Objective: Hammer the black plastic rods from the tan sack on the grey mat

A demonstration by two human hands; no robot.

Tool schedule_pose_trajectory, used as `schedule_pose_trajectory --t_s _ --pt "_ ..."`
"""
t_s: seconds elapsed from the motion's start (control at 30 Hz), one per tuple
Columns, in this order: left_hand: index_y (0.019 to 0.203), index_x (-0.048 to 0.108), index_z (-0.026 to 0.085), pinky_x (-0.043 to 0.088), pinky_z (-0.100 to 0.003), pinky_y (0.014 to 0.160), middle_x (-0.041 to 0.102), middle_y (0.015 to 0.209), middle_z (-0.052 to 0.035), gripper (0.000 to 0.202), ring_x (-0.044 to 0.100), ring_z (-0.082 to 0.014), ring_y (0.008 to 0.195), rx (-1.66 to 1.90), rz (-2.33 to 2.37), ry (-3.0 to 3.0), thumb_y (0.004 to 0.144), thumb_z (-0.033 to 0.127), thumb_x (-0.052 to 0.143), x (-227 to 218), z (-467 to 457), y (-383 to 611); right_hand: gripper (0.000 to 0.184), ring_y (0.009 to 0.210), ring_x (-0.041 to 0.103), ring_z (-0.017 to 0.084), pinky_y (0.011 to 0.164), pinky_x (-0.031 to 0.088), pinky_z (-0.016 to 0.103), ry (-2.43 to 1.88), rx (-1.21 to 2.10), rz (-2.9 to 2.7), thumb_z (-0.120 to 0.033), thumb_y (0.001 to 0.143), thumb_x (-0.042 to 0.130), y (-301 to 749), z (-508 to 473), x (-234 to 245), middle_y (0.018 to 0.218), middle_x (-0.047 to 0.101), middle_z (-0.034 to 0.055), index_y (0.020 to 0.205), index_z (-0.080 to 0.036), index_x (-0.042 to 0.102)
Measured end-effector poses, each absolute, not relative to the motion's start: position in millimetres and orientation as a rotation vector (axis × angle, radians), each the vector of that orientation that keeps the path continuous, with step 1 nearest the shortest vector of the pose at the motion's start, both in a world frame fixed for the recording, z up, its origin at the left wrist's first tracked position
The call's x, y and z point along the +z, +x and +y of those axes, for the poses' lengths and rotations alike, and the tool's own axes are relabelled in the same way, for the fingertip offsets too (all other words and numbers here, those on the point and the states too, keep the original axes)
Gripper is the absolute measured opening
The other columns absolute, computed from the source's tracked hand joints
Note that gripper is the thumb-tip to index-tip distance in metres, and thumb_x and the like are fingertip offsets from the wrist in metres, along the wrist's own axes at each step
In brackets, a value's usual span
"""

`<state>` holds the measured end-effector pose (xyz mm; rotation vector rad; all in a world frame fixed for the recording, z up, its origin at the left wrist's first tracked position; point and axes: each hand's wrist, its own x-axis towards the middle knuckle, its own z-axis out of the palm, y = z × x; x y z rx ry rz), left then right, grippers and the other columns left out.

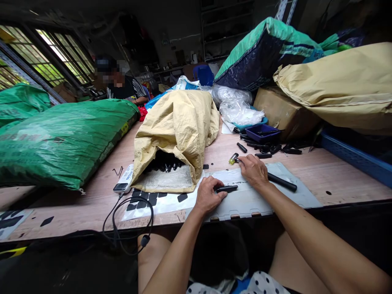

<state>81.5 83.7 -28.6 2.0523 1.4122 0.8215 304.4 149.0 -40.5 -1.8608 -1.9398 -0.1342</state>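
Note:
My left hand (210, 194) is closed on a slim black pen-shaped piece (227, 188), which lies low over the grey board (260, 204) on the table. In my right hand (253, 169) is a small hammer (282, 182), gripped close to its head. The yellow-and-metal hammer head points away from me, and its black handle sticks out to the right below my palm. More black pieces (263, 146) lie loose beyond my right hand. A beige sack (180, 122) rests left of the board, its mouth facing me, with dark pieces inside.
A white power bank (124, 181) with a black cable (114, 220) sits left of the sack. Green sacks (61, 143) fill the left side. At right are a blue tray (260, 133), a blue crate (358, 153) and a cardboard box (283, 110). Another person (122, 85) sits behind.

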Motion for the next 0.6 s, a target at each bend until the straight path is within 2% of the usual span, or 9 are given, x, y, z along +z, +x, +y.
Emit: schedule_pose_trajectory --t_s 0.33,0.6 --pt "0.094 0.072 0.023 0.041 -0.034 0.082 0.066 0.092 -0.0019 0.013 0.054 -0.0211 0.091 0.8 1.396 2.085 0.083 0.03 0.076 -29.2 83.2 79.3 0.029 0.1 0.053 0.025 0.08 0.036 0.035 -1.926 -0.208 -1.939 -0.029 0.098 0.05 302.2 147.1 -43.6 0.11 0.065 0.0103 0.117 -0.022 0.071" --pt "0.097 0.072 0.024 0.041 -0.036 0.09 0.067 0.096 -0.0029 0.016 0.055 -0.0221 0.097 0.792 1.376 2.084 0.094 0.037 0.063 -28.6 83.6 77.5 0.031 0.099 0.053 0.025 0.079 0.037 0.034 -1.931 -0.196 -1.933 -0.029 0.098 0.049 301.7 147.4 -42.8 0.11 0.065 0.0109 0.118 -0.022 0.07"
